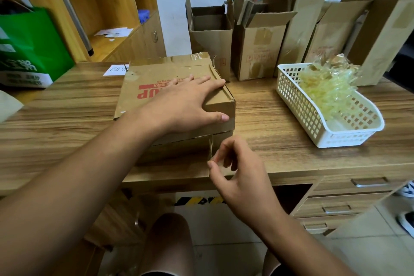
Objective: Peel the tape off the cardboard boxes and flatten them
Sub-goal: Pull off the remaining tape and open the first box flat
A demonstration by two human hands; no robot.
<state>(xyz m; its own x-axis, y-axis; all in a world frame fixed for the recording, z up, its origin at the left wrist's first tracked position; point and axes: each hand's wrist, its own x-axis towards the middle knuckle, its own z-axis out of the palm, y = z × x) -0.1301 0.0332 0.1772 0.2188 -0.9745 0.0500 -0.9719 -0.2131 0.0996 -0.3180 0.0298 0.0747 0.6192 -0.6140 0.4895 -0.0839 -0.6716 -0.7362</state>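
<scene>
The cardboard box (156, 78) lies flat in the middle of the wooden table (280, 119), its red lettering upside down to the wearer. The left hand (188, 101) presses on its top near the four o'clock corner, fingers straight and spread, thumb laid down the near face; it grips nothing and only pins the box. At six o'clock from that corner, just off the table's front edge, the right hand (237, 168) pinches a thin, twisted tape strip (210, 148) between thumb and forefinger, the other fingers loosely curled. The strip runs up to the seam in the box's near face. The risk, as I judge it, lies in that strip: it is roped into a narrow thread, so a sharp or sideways tug could snap it and leave a stub on the seam that is hard to pick up. A steep pull might also tear the card's paper skin away with it. If the left hand's pressure lets up, the box could slide toward the front edge instead of giving up its tape. More glossy tape (197, 57) shows at the box's twelve o'clock edge, so peeling looks far from done. At three o'clock a white basket (349, 139) holds a wad of peeled tape (324, 83); opened boxes (257, 51) stand from twelve to two o'clock.
</scene>
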